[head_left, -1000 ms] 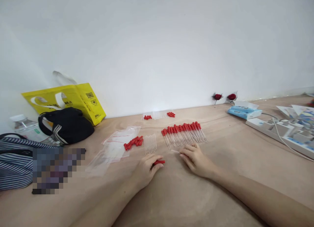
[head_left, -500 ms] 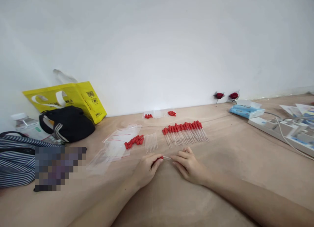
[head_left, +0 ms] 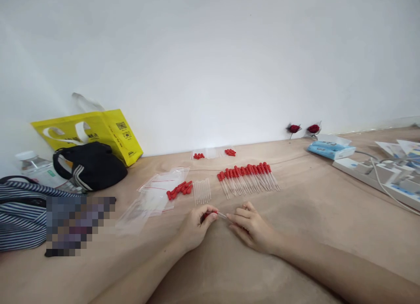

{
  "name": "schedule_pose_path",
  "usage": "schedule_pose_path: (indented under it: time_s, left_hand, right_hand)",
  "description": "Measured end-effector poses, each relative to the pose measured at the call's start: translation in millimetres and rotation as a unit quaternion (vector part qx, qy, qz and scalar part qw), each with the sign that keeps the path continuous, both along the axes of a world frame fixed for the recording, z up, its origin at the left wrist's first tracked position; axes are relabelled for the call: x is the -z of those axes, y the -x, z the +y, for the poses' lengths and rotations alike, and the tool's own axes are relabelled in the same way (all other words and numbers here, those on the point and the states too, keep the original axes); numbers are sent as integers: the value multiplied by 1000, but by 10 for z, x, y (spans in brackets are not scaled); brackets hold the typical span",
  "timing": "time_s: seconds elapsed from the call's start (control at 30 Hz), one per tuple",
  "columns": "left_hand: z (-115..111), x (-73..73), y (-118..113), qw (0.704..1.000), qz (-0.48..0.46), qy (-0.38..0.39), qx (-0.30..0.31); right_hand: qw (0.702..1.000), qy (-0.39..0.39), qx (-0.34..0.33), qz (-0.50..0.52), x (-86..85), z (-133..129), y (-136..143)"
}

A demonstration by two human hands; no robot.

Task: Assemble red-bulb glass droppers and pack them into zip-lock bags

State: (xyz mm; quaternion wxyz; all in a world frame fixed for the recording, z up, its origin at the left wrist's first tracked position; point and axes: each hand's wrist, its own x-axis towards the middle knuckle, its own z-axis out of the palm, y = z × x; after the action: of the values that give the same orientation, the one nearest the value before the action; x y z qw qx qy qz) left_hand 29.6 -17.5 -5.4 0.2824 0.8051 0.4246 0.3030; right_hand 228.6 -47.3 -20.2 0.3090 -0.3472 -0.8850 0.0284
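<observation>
My left hand [head_left: 198, 225] pinches a red rubber dropper bulb [head_left: 215, 212] between thumb and fingers. From the bulb a clear thin tube [head_left: 222, 215] runs to my right hand [head_left: 250, 227], whose closed fingertips grip its other end. How deep the tube sits in the bulb is hidden. Just beyond my hands lie a row of red-topped droppers [head_left: 246, 179], a small row of bare clear tubes [head_left: 201, 191] and a pile of loose red bulbs [head_left: 180, 190].
Clear plastic zip bags [head_left: 154, 192] lie at the left, and more bags holding red bulbs [head_left: 198, 156] at the wall. A yellow bag [head_left: 123, 138], black cap [head_left: 98, 166] and striped cloth [head_left: 19, 216] are far left. Right stand a blue wipes pack [head_left: 331, 149] and a power strip [head_left: 377, 177].
My right hand has shifted very slightly left and down, and the tube tilts a little more. Both hands keep their grip; the things on the table have not moved.
</observation>
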Motion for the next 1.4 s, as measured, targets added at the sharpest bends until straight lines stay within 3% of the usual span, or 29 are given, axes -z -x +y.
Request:
schedule_pose_path:
  time_s: [0.23,0.37,0.57,1.1,1.4]
  left_hand:
    - [-62,-44,16,995,75,-61,5]
    - [-113,-75,1,986,110,-114,43]
    - [-126,-63,-16,973,113,-177,99]
    - [-106,-67,-33,964,138,-199,107]
    - [-20,-126,42,974,121,-181,69]
  right_hand:
    - [999,-36,-12,-35,-43,42,-71]
    - [995,-83,-14,-59,-67,61,-99]
    - [999,-41,5,-31,-59,30,-67]
    - [997,58,11,-53,-78,47,-7]
    - [995,28,30,-93,-227,29,-38]
